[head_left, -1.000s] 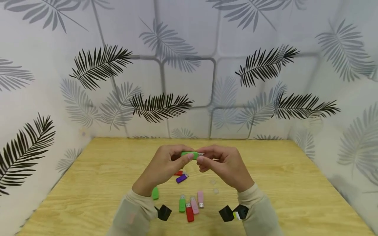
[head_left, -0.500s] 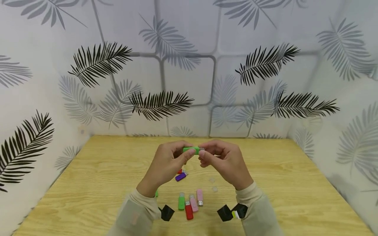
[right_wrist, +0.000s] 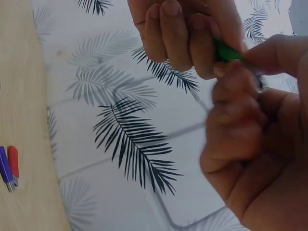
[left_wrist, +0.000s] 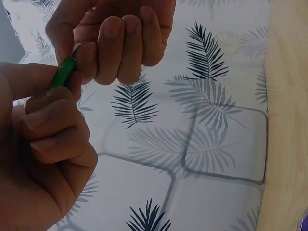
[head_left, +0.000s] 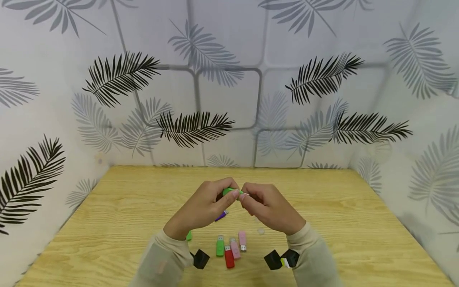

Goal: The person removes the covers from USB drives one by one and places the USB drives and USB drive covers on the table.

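On the left we see the left hand raised above the counter, its thumb and forefinger drawn tight on a green USB stick and its other fingers curled toward the palm. The stick sits up between both hands, its metal end toward the right. There we find the right hand, its thumb and forefinger pinching that metal end with hardly any gap, its other fingers folded in. These fingertips cover most of the plug, so we cannot tell its full shape.

Along the counter, well in from the left edge, we first meet a second green stick, largely hidden by the left wrist. A black block juts from the left cuff. Next is a third green stick, plug toward the far edge. Nearer that edge lies a purple stick, partly blocked by the left hand; just beside it, the right wrist view shows us a red stick. Then come another red stick and two pink sticks, the last one's plug toward the near edge. Farther right we see a translucent disc.
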A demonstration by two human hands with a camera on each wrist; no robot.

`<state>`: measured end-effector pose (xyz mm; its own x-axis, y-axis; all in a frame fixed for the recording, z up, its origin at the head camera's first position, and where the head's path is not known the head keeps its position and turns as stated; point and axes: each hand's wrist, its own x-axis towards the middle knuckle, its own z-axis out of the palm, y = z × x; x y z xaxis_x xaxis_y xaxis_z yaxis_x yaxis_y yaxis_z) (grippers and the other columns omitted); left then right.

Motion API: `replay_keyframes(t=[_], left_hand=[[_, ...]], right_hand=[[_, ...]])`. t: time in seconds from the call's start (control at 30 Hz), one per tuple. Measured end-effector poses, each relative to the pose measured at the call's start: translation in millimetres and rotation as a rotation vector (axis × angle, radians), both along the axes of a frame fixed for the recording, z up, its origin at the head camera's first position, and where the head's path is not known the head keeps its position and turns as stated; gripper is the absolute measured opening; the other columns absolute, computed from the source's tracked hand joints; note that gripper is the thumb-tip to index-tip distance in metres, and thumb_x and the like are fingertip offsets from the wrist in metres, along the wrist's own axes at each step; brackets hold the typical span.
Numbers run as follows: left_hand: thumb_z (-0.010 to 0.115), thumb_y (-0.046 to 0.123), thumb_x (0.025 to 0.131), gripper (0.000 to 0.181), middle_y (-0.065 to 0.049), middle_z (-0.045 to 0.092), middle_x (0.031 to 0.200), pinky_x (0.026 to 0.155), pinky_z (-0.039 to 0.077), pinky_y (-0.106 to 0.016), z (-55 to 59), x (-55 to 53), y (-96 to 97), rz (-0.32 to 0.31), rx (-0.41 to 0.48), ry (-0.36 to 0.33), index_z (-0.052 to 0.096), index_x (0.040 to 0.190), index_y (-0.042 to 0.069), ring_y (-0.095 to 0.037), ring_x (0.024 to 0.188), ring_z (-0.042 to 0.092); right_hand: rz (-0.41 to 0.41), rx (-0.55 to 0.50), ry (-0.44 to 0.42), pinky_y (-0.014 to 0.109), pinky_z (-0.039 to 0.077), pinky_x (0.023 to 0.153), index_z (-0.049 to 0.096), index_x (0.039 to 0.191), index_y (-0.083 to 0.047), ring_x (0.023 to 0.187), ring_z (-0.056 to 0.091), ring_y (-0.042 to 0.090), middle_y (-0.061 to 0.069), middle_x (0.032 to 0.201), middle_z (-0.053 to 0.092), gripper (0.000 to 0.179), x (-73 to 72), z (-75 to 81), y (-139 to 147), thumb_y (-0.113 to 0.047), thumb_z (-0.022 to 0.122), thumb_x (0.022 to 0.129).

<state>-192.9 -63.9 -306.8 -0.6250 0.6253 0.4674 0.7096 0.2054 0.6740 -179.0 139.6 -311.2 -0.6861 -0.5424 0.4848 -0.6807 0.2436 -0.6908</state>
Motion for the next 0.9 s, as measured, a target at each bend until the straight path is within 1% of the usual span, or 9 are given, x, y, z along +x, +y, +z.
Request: replay_keyframes(t=[0.1, 0.2, 0.3, 0.43, 0.57, 0.63, 0.7, 0.8, 0.9], left_hand=[[0.048, 0.019, 0.103, 0.016, 0.005, 0.037, 0.055, 0.045, 0.031, -0.023, 0.3, 2.0, 3.0, 0.011, 0.028, -0.014, 0.061, 0.095, 0.014, -0.008, 0.042, 0.03], [0.047, 0.019, 0.103, 0.017, 0.004, 0.038, 0.057, 0.045, 0.032, -0.024, 1.2, 3.0, 4.3, 0.019, 0.059, -0.042, 0.062, 0.095, 0.014, -0.009, 0.043, 0.031], [0.046, 0.016, 0.104, 0.018, 0.001, 0.037, 0.06, 0.046, 0.032, -0.025, 3.0, 3.2, 2.7, -0.036, 0.104, -0.097, 0.061, 0.097, 0.011, -0.01, 0.045, 0.029], [0.044, 0.012, 0.104, 0.018, -0.003, 0.034, 0.061, 0.045, 0.031, -0.026, 4.1, 2.5, -1.2, -0.138, 0.154, -0.165, 0.059, 0.099, 0.005, -0.012, 0.045, 0.027], [0.043, 0.013, 0.104, 0.018, -0.002, 0.035, 0.063, 0.046, 0.032, -0.026, 4.0, 1.0, -4.6, -0.165, 0.162, -0.2, 0.059, 0.101, 0.004, -0.013, 0.046, 0.028], [0.042, 0.013, 0.104, 0.02, -0.002, 0.035, 0.064, 0.047, 0.031, -0.026, 4.7, 0.2, -7.4, -0.162, 0.178, -0.216, 0.059, 0.105, 0.003, -0.013, 0.047, 0.028], [0.042, 0.013, 0.104, 0.021, -0.002, 0.035, 0.064, 0.047, 0.029, -0.027, 6.2, 0.6, -11.6, -0.151, 0.203, -0.225, 0.059, 0.108, 0.001, -0.014, 0.049, 0.028], [0.042, 0.013, 0.104, 0.022, -0.004, 0.035, 0.065, 0.046, 0.026, -0.028, 9.3, 1.7, -18.0, -0.132, 0.24, -0.223, 0.058, 0.11, -0.002, -0.015, 0.051, 0.028], [0.043, 0.014, 0.104, 0.022, -0.004, 0.035, 0.065, 0.046, 0.025, -0.028, 10.5, 1.3, -20.6, -0.11, 0.244, -0.221, 0.058, 0.108, -0.001, -0.016, 0.05, 0.026]], right_hand=[[-0.025, -0.05, 0.057, 0.023, 0.027, 0.042, 0.046, 0.069, -0.015, 0.044, 0.027, 0.006, -0.007, 0.056, 0.032, 0.032, -1.1, -1.4, -1.3, -0.006, 0.049, 0.1], [-0.034, -0.093, 0.076, 0.023, 0.024, 0.042, 0.043, 0.067, -0.014, 0.044, 0.025, 0.006, -0.006, 0.056, 0.029, 0.034, -2.5, -2.8, -2.0, -0.002, 0.049, 0.099], [0.004, -0.121, 0.079, 0.025, 0.025, 0.041, 0.045, 0.069, -0.012, 0.044, 0.025, 0.008, -0.003, 0.056, 0.03, 0.032, -2.3, -2.0, -1.5, 0.0, 0.048, 0.099], [0.108, -0.142, 0.05, 0.027, 0.028, 0.043, 0.049, 0.074, -0.011, 0.045, 0.029, 0.012, 0.001, 0.06, 0.034, 0.028, -2.2, -0.4, 0.9, -0.001, 0.045, 0.1], [0.151, -0.14, 0.008, 0.029, 0.033, 0.046, 0.053, 0.078, -0.01, 0.049, 0.034, 0.013, 0.002, 0.063, 0.039, 0.026, -2.8, 0.9, 4.3, -0.002, 0.044, 0.102], [0.149, -0.142, 0.007, 0.03, 0.035, 0.047, 0.054, 0.08, -0.01, 0.05, 0.036, 0.014, 0.002, 0.064, 0.041, 0.026, -2.6, 2.4, 8.4, -0.002, 0.043, 0.102], [0.123, -0.146, 0.015, 0.03, 0.035, 0.047, 0.056, 0.082, -0.011, 0.05, 0.036, 0.014, 0.001, 0.063, 0.042, 0.025, -2.5, 4.1, 14.3, -0.001, 0.043, 0.102], [0.059, -0.153, 0.038, 0.03, 0.034, 0.045, 0.058, 0.083, -0.014, 0.049, 0.036, 0.013, 0.0, 0.062, 0.041, 0.026, -2.2, 7.2, 24.6, -0.001, 0.044, 0.101], [0.004, -0.157, 0.042, 0.029, 0.034, 0.044, 0.059, 0.084, -0.014, 0.049, 0.036, 0.013, 0.0, 0.06, 0.04, 0.025, -1.9, 8.9, 31.9, -0.002, 0.045, 0.101]])
